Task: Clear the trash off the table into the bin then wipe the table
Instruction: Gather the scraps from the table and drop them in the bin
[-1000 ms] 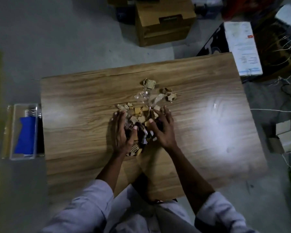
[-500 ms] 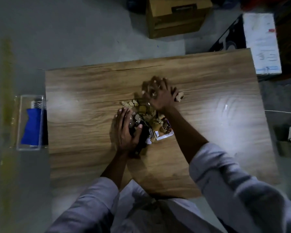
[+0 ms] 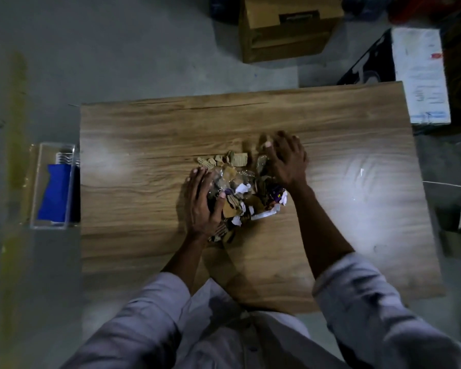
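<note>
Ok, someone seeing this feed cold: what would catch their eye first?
The heap of trash, made of cardboard scraps, crumpled paper and clear wrap, sits in the middle of the wooden table. The left hand is cupped against its left side and the right hand is spread over scraps at its far right. Next comes the clear bin on the floor off the table's left edge, with something blue inside it.

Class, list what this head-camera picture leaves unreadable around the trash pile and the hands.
- Head view: scraps beneath the left hand and right hand, hidden by the hands.
- Right hand's grip: fingers blurred.
- Wrapper print in the trash pile: too small, dim.
- Blue thing in the clear box: identity unclear, dim.
- Cardboard box: cut off by the top edge.
</note>
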